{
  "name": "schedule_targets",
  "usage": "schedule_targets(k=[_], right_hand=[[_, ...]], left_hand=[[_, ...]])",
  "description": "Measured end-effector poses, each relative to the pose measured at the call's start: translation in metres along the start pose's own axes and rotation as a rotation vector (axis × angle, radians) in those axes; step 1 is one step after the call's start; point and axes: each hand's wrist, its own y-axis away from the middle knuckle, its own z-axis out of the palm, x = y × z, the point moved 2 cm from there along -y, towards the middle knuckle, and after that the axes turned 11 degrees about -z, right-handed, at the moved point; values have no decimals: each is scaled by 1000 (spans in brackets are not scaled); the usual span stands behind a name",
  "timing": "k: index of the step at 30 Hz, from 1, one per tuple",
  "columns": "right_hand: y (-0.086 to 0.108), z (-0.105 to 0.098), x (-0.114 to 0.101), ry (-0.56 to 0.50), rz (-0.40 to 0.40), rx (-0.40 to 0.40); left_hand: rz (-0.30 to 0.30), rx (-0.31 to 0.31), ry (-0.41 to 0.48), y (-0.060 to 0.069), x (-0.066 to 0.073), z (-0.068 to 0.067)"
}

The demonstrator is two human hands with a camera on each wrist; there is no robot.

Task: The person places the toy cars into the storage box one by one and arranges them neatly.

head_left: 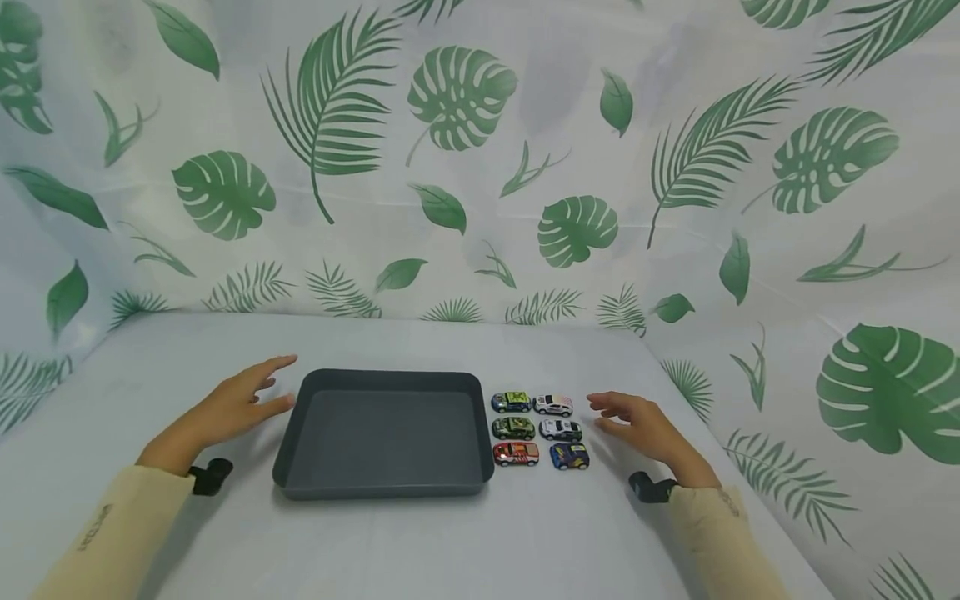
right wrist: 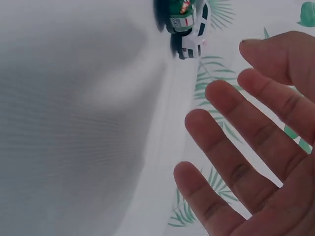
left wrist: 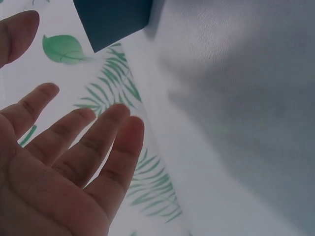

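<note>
A dark grey rectangular tray (head_left: 390, 437) lies on the white table, with nothing in it. Just right of it stand several small toy cars in two columns: a blue-green car (head_left: 512, 402), a camouflage car (head_left: 513, 428) and a red-orange car (head_left: 516, 454) nearest the tray, then a white-pink car (head_left: 553, 405), a white-black car (head_left: 561, 430) and a purple-blue car (head_left: 570, 456). My left hand (head_left: 236, 400) hovers beside the tray's left edge, fingers extended, holding nothing. Right of the cars, my right hand (head_left: 637, 425) is held with relaxed fingers, touching none of them.
The white-covered table (head_left: 375, 550) meets a hanging white cloth (head_left: 495, 283) printed with green leaves at the back. The same cloth rises along the right side. A black wrist strap (head_left: 212, 477) sits on my left wrist, another strap (head_left: 651, 487) on my right.
</note>
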Motion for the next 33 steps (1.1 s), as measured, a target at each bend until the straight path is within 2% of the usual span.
schedule_targets(k=[7, 12, 19, 22, 27, 33], right_hand=[[-11, -2, 5, -89, 33, -64], [-21, 2, 11, -149, 46, -91], [-31, 10, 14, -241, 3, -134], [-32, 11, 17, -243, 28, -147], [-41, 12, 22, -208, 22, -170], [-54, 14, 29, -231, -9, -201]], left_hand=[[-32, -53, 46, -8, -3, 4], [-37, -137, 91, -14, -2, 5], [-47, -271, 275, -20, -10, 11], [-33, -293, 333, -21, -16, 18], [-20, -290, 320, -20, -22, 20], [-18, -321, 329, -27, -24, 19]])
